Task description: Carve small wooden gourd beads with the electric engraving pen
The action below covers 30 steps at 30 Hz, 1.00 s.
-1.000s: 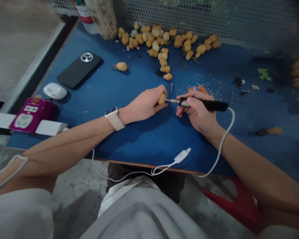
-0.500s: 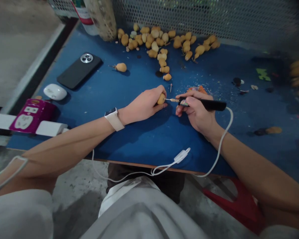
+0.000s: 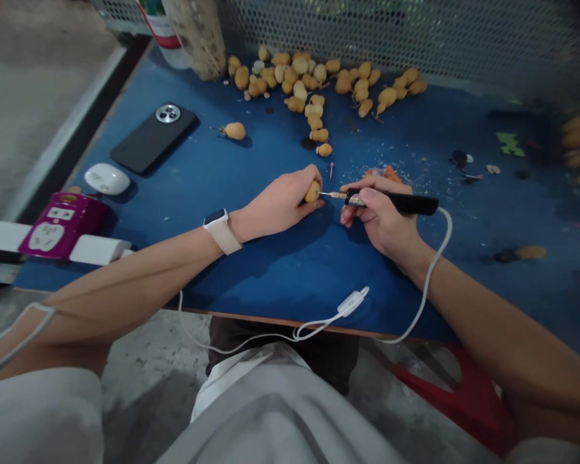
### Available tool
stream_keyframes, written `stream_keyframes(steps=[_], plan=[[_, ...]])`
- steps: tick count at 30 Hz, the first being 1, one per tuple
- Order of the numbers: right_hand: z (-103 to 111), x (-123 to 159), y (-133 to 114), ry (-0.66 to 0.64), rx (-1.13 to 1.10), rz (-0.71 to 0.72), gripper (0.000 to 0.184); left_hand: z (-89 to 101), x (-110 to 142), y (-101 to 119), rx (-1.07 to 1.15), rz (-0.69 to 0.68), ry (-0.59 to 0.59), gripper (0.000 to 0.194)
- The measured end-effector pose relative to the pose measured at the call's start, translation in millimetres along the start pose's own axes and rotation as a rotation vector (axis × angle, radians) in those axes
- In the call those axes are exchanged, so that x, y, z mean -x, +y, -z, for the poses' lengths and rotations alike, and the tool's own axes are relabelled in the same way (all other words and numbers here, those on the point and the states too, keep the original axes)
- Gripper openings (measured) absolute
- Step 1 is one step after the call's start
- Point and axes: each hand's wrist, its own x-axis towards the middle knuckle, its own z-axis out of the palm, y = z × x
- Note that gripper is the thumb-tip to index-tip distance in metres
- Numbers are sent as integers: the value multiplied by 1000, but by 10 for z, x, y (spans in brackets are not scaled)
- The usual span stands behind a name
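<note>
A small tan gourd point(image 3: 312, 192) is pinched in my left hand point(image 3: 280, 201), its rounded end facing right. My right hand point(image 3: 384, 216) grips a black electric engraving pen point(image 3: 406, 202) like a writing pen. The thin metal bit at its front meets the gourd's right side, or nearly so; at this scale I cannot tell how deep it goes. A white cable point(image 3: 445, 248) runs from the pen's back end over my right wrist. Just beyond my hands lies a small loose bit point(image 3: 331, 170). Something orange point(image 3: 391, 174) is partly hidden behind my right hand.
Many small gourds point(image 3: 290, 77) are heaped along the mesh panel point(image 3: 415, 45) at the back, and one gourd point(image 3: 234, 131) lies apart. On the left are a phone point(image 3: 154, 138), a white earbud case point(image 3: 107, 179) and a purple power socket point(image 3: 62, 222). A cable switch point(image 3: 352, 304) rests near the front edge.
</note>
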Motion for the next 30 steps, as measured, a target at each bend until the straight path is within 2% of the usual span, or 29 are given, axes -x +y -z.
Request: stream_keyframes(steps=[9,14,30], plan=[[-16,16,-20,-2,-44,9,27,14,0,-3,6,-10,-19,19],[-25,2,-28,3,-12,-13,34,23,-1,12,-9,-16,-23,18],[-15,13,-24,-13,-8,-1,29,20,4,5,-15,-22,-18,19]])
